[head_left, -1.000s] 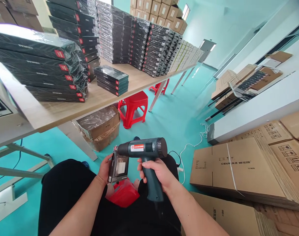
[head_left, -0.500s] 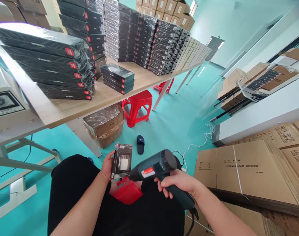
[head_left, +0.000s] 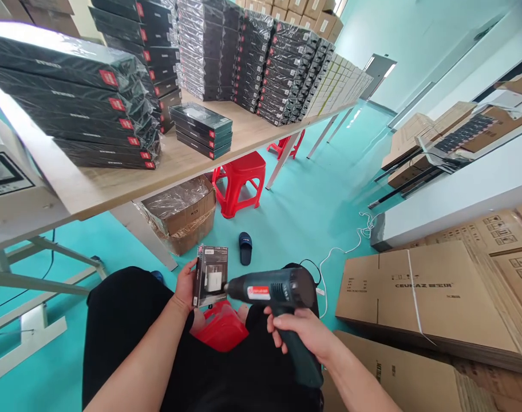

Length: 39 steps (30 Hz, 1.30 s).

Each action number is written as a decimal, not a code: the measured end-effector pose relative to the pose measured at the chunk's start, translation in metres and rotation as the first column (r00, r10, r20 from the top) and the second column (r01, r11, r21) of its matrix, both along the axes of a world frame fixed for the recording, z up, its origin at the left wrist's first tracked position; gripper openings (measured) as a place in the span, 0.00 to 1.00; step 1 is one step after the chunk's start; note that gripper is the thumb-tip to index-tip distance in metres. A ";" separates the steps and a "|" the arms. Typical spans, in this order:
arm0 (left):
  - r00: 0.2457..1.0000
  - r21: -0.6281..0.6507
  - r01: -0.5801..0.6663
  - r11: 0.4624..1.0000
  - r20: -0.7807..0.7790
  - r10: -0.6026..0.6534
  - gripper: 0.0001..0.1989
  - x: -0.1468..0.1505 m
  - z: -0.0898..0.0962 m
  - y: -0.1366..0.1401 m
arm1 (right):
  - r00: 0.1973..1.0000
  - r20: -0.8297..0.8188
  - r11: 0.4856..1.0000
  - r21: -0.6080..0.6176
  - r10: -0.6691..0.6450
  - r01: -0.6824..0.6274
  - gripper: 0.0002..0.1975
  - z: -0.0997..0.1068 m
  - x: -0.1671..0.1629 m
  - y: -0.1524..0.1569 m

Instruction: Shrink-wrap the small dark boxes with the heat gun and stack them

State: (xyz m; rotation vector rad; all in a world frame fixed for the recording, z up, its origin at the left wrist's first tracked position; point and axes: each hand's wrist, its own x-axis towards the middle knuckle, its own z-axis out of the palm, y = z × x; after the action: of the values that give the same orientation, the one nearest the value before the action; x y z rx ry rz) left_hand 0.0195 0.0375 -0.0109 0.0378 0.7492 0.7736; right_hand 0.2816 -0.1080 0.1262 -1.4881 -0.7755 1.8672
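My left hand grips a small black retail box by its left side, and a white charger is pictured on the face turned toward me. In my right hand is a dark heat gun, fingers wrapped round its handle. The nozzle points left at the box's right edge, very close to it; whether they touch I cannot tell. Below, between my legs, shows a red plastic stool.
Shrink-wrapped black boxes and a short stack of small boxes stand on the wooden table. Under it are a red stool and a carton. A slipper lies ahead; flat cartons and a white cable are at right.
The heat gun has swung from a downward-left slant to nearly level, its nozzle now at the box's side. The box has shifted slightly up and left in my left hand.
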 end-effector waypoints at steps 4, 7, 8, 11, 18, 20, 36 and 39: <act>0.998 0.004 0.054 0.999 0.030 -0.054 0.25 0.003 -0.004 0.000 | 1.000 -0.017 0.999 -0.053 0.010 -0.011 0.14 0.001 -0.011 -0.004; 0.999 -0.008 0.033 0.999 -0.006 -0.033 0.24 0.006 -0.008 0.001 | 0.991 -0.105 0.996 -0.034 0.081 -0.085 0.10 0.009 -0.031 -0.004; 1.000 -0.008 0.013 1.000 -0.026 -0.013 0.23 0.007 -0.008 0.001 | 0.991 -0.114 0.997 -0.011 0.070 -0.072 0.10 0.012 -0.038 -0.004; 1.000 0.003 -0.013 1.000 -0.020 0.013 0.23 0.006 -0.008 0.001 | 0.992 -0.089 0.996 0.037 0.087 -0.084 0.08 0.017 -0.045 0.000; 0.997 -0.053 -0.077 0.996 0.007 0.078 0.23 0.000 -0.002 0.002 | 1.000 -0.024 0.999 -0.044 -0.014 0.013 0.10 0.015 -0.033 -0.006; 0.995 -0.038 -0.102 0.994 0.001 0.102 0.23 0.002 -0.003 0.003 | 0.992 -0.124 0.998 -0.044 0.029 -0.034 0.13 0.013 -0.036 -0.009; 0.967 -0.144 -0.254 0.956 -0.072 0.246 0.21 0.008 -0.031 0.008 | 0.959 -0.083 0.958 0.080 -0.270 0.276 0.16 -0.007 -0.046 0.003; 0.960 -0.160 -0.273 0.949 -0.112 0.257 0.20 0.006 -0.033 0.007 | 0.971 -0.045 0.971 0.042 -0.234 0.236 0.16 -0.005 -0.045 0.009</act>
State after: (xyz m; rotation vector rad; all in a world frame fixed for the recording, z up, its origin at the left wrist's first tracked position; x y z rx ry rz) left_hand 0.0259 0.0444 -0.0437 -0.1909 0.9174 0.9644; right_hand 0.2368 -0.0994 0.1214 -1.4416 -0.5917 1.6850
